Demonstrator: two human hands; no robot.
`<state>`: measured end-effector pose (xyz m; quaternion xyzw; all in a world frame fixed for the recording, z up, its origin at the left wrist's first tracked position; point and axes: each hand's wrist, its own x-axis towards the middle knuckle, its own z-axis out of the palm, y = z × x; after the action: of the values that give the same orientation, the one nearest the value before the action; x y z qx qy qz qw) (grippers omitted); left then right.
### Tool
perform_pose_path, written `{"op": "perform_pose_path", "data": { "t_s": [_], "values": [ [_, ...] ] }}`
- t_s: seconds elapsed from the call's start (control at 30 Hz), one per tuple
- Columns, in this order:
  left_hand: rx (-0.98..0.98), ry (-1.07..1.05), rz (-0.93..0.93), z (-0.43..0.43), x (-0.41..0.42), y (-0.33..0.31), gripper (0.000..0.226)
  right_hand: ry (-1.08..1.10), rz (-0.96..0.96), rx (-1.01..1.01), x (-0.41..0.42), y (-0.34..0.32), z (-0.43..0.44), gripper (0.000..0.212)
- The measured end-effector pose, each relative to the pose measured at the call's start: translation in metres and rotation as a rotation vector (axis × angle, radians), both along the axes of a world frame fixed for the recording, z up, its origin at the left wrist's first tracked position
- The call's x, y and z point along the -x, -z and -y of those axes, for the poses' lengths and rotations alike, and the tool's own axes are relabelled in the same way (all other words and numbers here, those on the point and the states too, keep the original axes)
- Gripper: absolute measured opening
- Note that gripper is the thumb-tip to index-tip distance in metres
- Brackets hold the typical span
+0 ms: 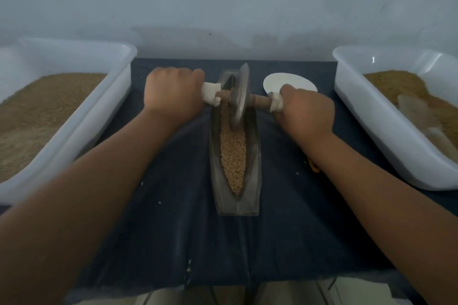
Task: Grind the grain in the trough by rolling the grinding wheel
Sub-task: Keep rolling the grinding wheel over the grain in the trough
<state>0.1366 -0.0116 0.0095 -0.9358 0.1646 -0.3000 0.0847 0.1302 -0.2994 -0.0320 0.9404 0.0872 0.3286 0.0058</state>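
So the grinding wheel (pixel 239 96) stands on edge in the far half of the trough (pixel 253 163), leaning a bit, with its rim down in the grain (pixel 233 153). The grain fills the trough channel from under the wheel right to the near tip. A wooden axle (pixel 260 101) runs through the wheel, crosswise to the trough. Our left hand (pixel 173 91) grips the axle's wrapped end left of the trough, fingers (pixel 195 75) curled tight round the white wrap (pixel 210 93). Our right hand (pixel 307 109) is clenched the same way on the wrapped end right of the trough.

The trough sits on a dark blue cloth (pixel 173 205) covering the bench. A white disc (pixel 290 80) lies just right of the trough's far end, partly behind our right hand. Well left of the trough there's a white tub (pixel 109 109) of brown grain. Well right of it there's another tub (pixel 366 116) with a pale scoop (pixel 416 114) lying in the grain.
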Motion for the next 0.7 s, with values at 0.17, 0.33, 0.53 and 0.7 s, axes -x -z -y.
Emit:
{"op": "perform_pose_path", "data": {
  "t_s": [0.17,0.33,0.53,0.7],
  "values": [
    [0.045,-0.046,-0.059,-0.007,0.041,0.009,0.028,-0.090,-0.001,0.084,0.039,-0.006,0.009,0.041],
    [0.113,0.099,0.124,-0.024,0.102,0.027,0.024,-0.156,-0.004,0.151,0.103,-0.009,0.020,0.035],
    [0.149,0.001,-0.002,-0.016,0.049,0.029,0.024,-0.052,-0.039,0.178,0.055,-0.017,0.005,0.040],
    [0.208,-0.048,-0.033,-0.004,0.003,0.018,0.033,-0.004,-0.018,0.153,0.000,-0.033,-0.010,0.023]
  ]
}}
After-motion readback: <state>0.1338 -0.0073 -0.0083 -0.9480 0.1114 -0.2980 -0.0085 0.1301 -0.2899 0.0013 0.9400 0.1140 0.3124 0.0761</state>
